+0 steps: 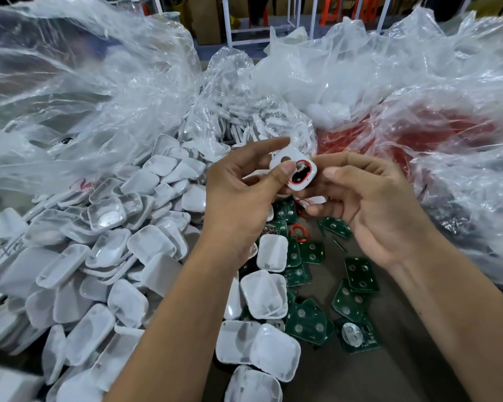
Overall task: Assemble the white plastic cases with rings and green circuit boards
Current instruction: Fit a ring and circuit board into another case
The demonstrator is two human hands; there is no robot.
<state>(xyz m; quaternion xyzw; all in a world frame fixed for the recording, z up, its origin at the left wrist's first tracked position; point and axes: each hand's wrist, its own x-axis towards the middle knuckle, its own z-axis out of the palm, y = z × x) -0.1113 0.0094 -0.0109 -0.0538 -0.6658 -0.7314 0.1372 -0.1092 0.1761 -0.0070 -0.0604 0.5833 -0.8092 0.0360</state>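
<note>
Both hands hold one white plastic case up over the table's middle. A red ring sits inside the case around a dark interior. My left hand grips its left side, thumb pressed on the open face. My right hand pinches its right edge with thumb and fingers. Below lie several green circuit boards with round silver contacts, and a loose red ring among them. A heap of white case halves fills the left.
Crumpled clear plastic bags tower at the back and left. At the right, a bag over red contents. White strap-like parts lie in a bag behind the hands. The brown table top shows at lower right.
</note>
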